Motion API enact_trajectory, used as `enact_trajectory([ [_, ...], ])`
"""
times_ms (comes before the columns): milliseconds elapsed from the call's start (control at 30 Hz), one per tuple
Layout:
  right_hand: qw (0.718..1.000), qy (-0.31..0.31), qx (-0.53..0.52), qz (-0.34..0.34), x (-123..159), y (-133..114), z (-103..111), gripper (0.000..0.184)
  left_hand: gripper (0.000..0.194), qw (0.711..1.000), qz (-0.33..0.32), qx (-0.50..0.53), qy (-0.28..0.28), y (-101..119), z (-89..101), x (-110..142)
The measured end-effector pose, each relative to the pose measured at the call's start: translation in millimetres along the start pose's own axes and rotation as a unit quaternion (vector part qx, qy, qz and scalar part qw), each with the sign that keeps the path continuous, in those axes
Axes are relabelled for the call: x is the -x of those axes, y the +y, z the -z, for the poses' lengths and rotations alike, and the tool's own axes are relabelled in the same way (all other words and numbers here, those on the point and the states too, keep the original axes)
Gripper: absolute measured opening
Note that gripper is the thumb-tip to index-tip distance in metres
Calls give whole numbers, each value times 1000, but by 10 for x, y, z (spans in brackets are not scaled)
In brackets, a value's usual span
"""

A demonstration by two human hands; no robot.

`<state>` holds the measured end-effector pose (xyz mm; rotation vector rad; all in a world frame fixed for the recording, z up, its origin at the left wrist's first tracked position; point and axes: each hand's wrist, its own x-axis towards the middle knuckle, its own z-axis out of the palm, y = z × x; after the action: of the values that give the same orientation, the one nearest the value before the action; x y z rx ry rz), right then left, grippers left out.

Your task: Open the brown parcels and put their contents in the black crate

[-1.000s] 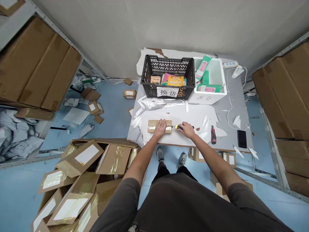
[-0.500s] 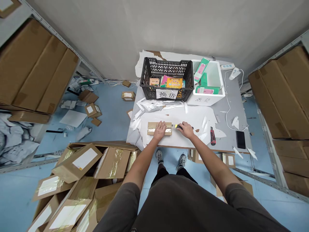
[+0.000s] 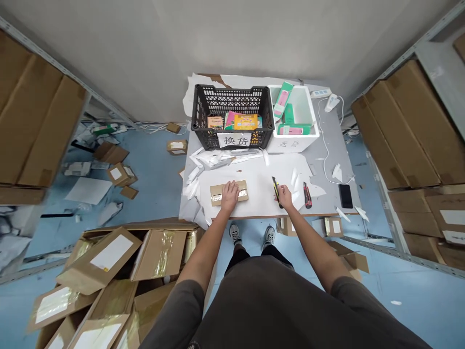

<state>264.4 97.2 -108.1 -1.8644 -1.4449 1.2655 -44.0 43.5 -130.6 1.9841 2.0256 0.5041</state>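
A small cardboard box lies near the front of the table, with a shiny strip of tape along it. My left hand rests on top of this box, its fingers stretched across toward the far edge. To the right, my right hand grips a yellow and black utility knife, apart from the box and with its tip pointing away from me. Just beyond that hand lies a second utility knife, red and black, untouched.
A black crate with booklets and a white foam box with green packages stand at the back. Paper scraps, a phone and a white cable lie about. Taped cartons are piled at lower left.
The knife in my right hand has moved off the box to the right and turned to point away from me. My left hand stays on the box. The view has shifted somewhat.
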Motion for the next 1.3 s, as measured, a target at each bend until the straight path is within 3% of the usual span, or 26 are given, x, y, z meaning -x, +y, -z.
enact_trajectory([
  [100,992,62,-101,-41,-98,210,205,60,39,998,48,-13,44,133,-73,25],
  [233,991,121,-44,-28,-369,514,351,58,39,992,101,-49,53,266,-177,70],
  [400,990,93,96,-46,-718,781,200,59,47,983,155,-97,-19,323,-280,108],
  [500,975,114,186,-33,-800,805,129,55,45,983,164,-84,22,365,-320,111],
  [600,963,157,217,-14,-677,702,83,54,44,979,176,-87,50,464,-274,77],
  [667,975,120,186,-5,-450,555,-35,54,44,976,193,-94,31,563,-169,31],
  [700,985,72,155,-3,-303,464,-143,53,44,975,200,-93,18,617,-98,3],
  [800,990,-126,54,20,154,159,-637,54,40,975,211,-68,-20,744,156,-72],
  [867,988,-155,20,4,372,-42,-993,68,40,974,215,-43,-49,757,322,-107],
  [967,992,-101,66,-24,495,-287,-1317,80,38,972,221,16,-85,606,532,-137],
  [1100,988,-93,116,-26,433,-466,-1339,76,32,965,221,107,-89,132,707,-109],
  [1200,982,-118,148,7,379,-559,-1316,74,41,966,222,121,-46,-215,711,10],
  [1300,974,-102,201,23,389,-664,-1398,74,44,986,127,97,-46,-391,610,199],
])
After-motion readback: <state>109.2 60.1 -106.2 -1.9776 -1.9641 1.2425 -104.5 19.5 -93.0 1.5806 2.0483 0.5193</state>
